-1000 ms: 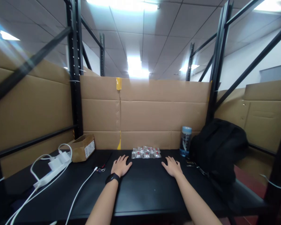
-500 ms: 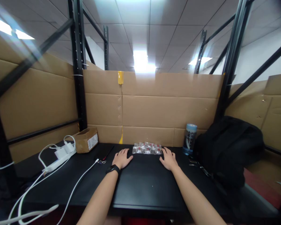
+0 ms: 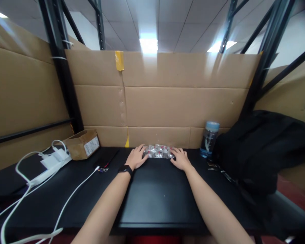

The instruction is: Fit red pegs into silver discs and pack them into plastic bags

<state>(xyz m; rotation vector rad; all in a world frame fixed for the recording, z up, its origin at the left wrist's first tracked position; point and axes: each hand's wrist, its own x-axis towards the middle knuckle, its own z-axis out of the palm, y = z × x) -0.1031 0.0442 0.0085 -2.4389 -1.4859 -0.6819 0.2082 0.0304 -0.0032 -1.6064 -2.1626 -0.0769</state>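
Several small clear plastic packets (image 3: 159, 151) with bits of red inside lie in a row at the back of the black table. At the row's left end rests my left hand (image 3: 136, 157), a dark watch on its wrist, fingers reaching forward and thumb apart. My right hand (image 3: 179, 158) is at the opposite end, its fingers spread over the edge of the packets. Both hands appear to touch the packets from the sides without gripping them. What the small contents are is too blurred to tell.
On the left are a cardboard box (image 3: 83, 144), a white power strip (image 3: 49, 169) with plugs, and a white cable (image 3: 76, 193). A water bottle (image 3: 209, 139) and a black bag (image 3: 261, 152) stand at the right. Cardboard panels (image 3: 162, 105) wall the back of the table (image 3: 162, 200).
Both hands have moved inward, from beside the row of packets to its two ends. The camera view has tipped downward and come closer.
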